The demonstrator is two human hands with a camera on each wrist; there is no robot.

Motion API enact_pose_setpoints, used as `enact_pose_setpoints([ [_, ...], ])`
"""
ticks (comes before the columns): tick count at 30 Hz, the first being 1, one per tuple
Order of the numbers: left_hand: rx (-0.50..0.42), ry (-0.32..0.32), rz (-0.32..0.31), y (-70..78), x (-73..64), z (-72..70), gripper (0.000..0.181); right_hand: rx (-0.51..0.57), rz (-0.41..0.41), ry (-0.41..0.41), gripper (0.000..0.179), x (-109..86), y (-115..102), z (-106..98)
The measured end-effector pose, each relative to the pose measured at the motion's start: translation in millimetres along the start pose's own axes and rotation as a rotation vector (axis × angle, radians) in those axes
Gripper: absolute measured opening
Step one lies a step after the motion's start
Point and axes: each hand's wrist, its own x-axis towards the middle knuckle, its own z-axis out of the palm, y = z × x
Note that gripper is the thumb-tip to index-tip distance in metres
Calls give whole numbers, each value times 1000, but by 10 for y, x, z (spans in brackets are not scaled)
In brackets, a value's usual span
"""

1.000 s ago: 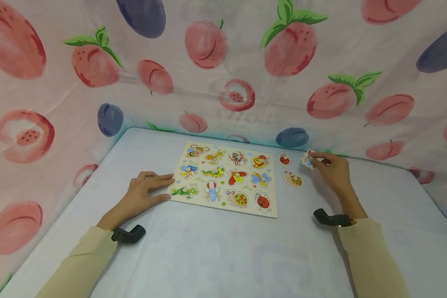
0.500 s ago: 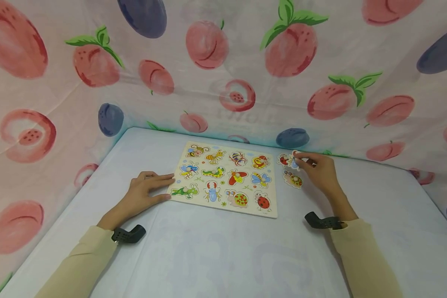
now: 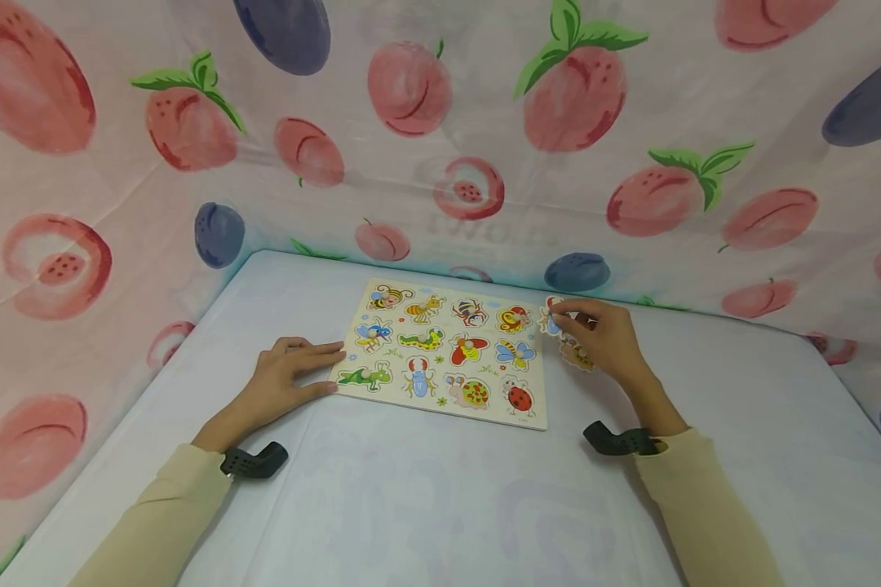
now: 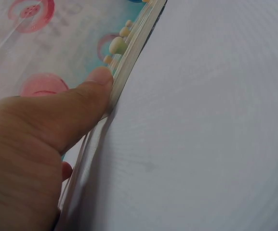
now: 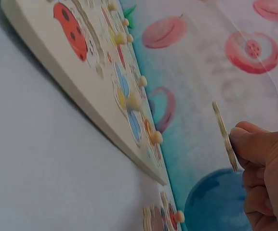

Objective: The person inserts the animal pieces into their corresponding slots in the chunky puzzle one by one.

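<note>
My left hand [image 3: 289, 379] rests at the left edge of a wooden knob puzzle board [image 3: 440, 408], fingers fairly straight. In the left wrist view its thumb [image 4: 88, 98] lies against the board's edge. Beside the board's back right corner, my right hand [image 3: 605, 338] pinches a blue beetle puzzle piece [image 3: 553, 318] with red pincers. That piece appears edge-on and raised in the right wrist view. Below the right hand a snail piece [image 3: 576, 355] lies on the table, partly covered. A ladybug piece [image 5: 170, 214] lies near it, hidden by the hand in the head view.
The board carries several insect pictures, many with knobbed pieces such as the blue-winged bee [image 3: 514, 353] seated in them. A white cloth covers the table [image 3: 426, 505]. Behind it hangs a fruit-print curtain [image 3: 396, 187].
My right hand has moved left with the beetle piece, from the table right of the loose pieces to the board's right edge, now covering the ladybug piece. The left hand stays in place.
</note>
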Motion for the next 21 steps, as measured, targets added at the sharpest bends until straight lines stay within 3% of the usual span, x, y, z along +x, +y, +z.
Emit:
enact_pose_setpoints([
  [3, -1, -4, -4, -7, 1, 2, 53, 23, -33, -8, 16, 8, -63, 39],
  [10, 0, -4, -1, -24, 8, 11, 53, 55, -6, -44, 15, 30, -189, 136],
  [21, 5, -2, -4, -18, 6, 6, 52, 83, -81, -99, 16, 70, -338, 283],
])
